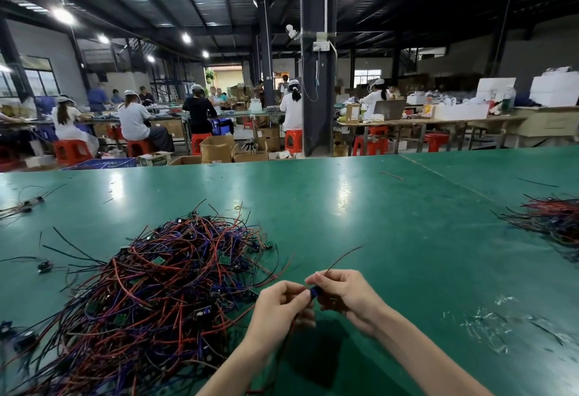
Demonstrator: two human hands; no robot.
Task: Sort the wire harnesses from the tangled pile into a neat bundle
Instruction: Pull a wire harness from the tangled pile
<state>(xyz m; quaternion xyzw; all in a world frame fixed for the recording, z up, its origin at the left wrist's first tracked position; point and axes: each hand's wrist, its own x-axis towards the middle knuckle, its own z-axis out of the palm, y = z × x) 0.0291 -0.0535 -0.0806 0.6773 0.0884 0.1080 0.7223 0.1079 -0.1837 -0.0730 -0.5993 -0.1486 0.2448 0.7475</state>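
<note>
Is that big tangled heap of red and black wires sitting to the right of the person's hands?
No, the tangled pile lies left of the left hand and right hand, which pinch one wire harness.

Views: one. Head camera, wide-angle, worn on the person's head. Facing: forward and down across the green tabletop (360,207), workshop hall (219,60) filling the upper half. Nearness: close above the left hand (279,311) and right hand (344,298), both pinching a wire harness (315,291) at lower centre; forearms (438,361) enter from the bottom edge. The tangled pile (163,286) sits lower left, near. Straight lines bow toward the frame edges.
</note>
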